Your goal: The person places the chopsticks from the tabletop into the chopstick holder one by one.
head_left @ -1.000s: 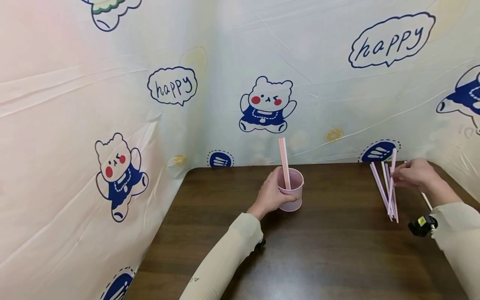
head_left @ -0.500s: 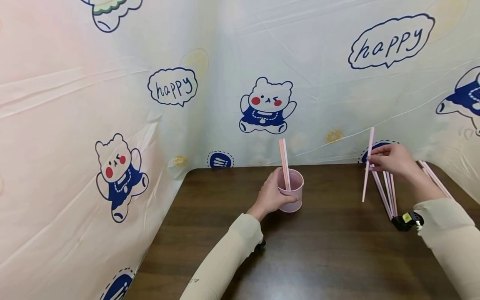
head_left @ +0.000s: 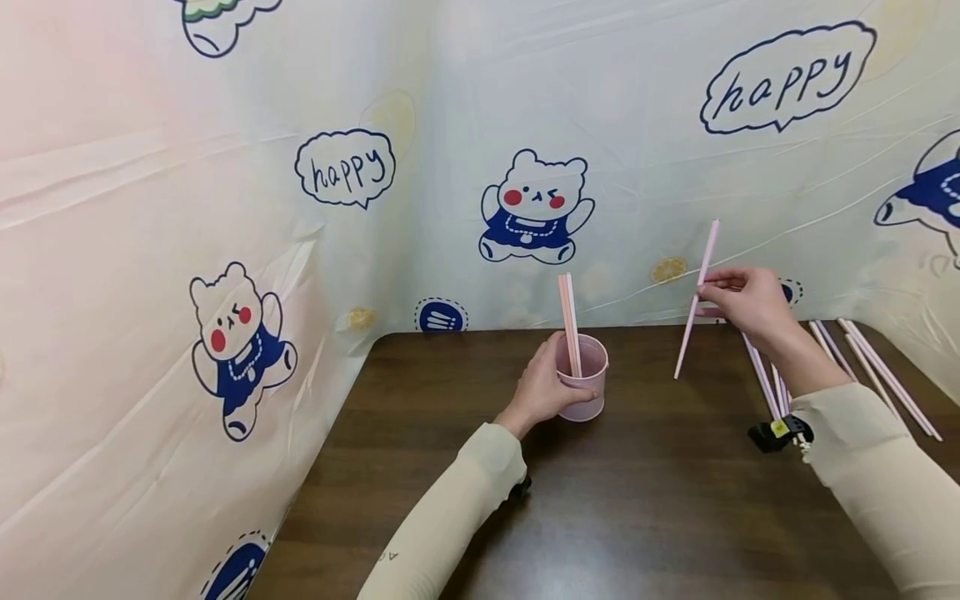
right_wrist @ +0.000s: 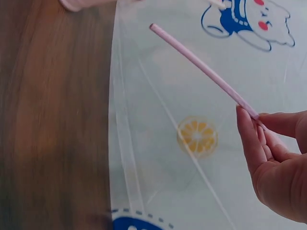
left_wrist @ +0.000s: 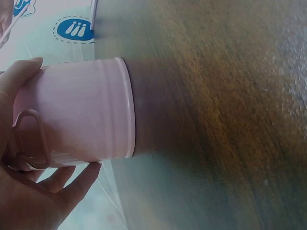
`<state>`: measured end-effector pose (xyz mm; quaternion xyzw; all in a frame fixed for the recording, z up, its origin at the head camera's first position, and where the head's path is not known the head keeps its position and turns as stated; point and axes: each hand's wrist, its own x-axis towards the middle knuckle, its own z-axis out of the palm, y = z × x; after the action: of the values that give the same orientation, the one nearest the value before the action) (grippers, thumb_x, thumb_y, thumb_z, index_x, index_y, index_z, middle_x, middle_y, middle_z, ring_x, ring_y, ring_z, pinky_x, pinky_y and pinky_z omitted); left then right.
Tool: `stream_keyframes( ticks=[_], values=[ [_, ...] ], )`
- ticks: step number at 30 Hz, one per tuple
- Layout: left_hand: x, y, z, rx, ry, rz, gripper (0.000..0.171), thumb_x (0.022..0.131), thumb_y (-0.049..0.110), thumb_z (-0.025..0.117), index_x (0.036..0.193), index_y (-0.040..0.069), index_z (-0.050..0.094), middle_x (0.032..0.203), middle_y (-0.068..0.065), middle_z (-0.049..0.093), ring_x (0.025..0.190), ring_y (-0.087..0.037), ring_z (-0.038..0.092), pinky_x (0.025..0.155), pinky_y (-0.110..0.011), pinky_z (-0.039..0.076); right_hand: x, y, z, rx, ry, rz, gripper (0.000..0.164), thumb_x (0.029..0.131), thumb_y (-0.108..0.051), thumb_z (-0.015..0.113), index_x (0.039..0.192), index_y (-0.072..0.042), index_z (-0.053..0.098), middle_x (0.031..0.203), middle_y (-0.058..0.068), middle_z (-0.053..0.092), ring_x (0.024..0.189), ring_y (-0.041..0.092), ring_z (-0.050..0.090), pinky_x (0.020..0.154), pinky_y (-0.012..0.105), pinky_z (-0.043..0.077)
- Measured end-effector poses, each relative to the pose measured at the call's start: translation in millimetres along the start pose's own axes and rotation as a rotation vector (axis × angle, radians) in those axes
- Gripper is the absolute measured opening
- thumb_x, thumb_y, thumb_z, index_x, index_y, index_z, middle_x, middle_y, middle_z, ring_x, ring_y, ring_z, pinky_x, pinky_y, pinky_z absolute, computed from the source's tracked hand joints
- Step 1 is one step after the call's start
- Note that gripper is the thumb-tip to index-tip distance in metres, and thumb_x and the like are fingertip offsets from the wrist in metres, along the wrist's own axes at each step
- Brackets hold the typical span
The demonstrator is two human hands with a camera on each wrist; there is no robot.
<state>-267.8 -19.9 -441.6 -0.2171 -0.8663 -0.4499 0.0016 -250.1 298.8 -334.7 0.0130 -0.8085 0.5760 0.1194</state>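
Left hand grips a pink pail on the wooden tabletop in the head view; straws stand inside, and the right hand pinches 1 tilted pink straw right of the pail. Left-wrist view: fingers touch the pail's wall. Right-wrist view: thumb and fingers pinch the straw partway along.

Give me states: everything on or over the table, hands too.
Pink cup, upright on the table
Left hand, gripping the pink cup
Held straw, tilted, in the air, apart from the cup
Right hand, pinching the held straw
Straws in the cup, leaning, tops above the rim
Inner straw group, lying on the table, partly hidden
Outer straw group, lying on the table
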Motion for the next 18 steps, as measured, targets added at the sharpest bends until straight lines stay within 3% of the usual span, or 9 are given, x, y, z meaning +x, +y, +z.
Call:
stream_keyframes(
  ticks=[6, 12, 18],
  values=[
    [1.3, 0.2, -1.7, -0.003, -0.006, 0.007, 0.099, 0.07, 0.031, 0.095, 0.151, 0.029, 0.038, 0.133, 0.006, 0.053, 0.124, -0.022, 0.058, 0.097, -0.043, 0.052, 4, -11, 19, 0.133, 0.008, -0.021, 0.034, 0.099, -0.005, 0.065, 0.126, 0.013, 0.055, 0.093, -0.003, 0.064, 0.082, 0.007, 0.07, 0.075, 0.031, 0.06],
    [2.6, -0.1, -1.3, 0.007, -0.004, 0.015, 0.099, 0.07, 0.031, 0.095, 0.151, 0.029, 0.039, 0.133, 0.005, 0.053, 0.122, -0.021, 0.058, 0.097, -0.042, 0.052, 5, -22, 42, 0.364, 0.029, -0.069, 0.024, 0.096, 0.008, 0.062, 0.119, 0.01, 0.055, 0.093, 0.002, 0.066, 0.081, 0.011, 0.072, 0.072, 0.03, 0.06],
    [2.1, 0.0, -0.7, 0.005, -0.001, 0.019, 0.098, 0.07, 0.032, 0.095, 0.15, 0.029, 0.039, 0.132, 0.005, 0.054, 0.122, -0.021, 0.059, 0.096, -0.042, 0.052, 5, -24, 64, 0.493, 0.033, -0.125, 0.029, 0.092, 0.012, 0.066, 0.118, 0.003, 0.054, 0.098, 0.009, 0.062, 0.083, 0.012, 0.072, 0.071, 0.03, 0.06]
  ],
)
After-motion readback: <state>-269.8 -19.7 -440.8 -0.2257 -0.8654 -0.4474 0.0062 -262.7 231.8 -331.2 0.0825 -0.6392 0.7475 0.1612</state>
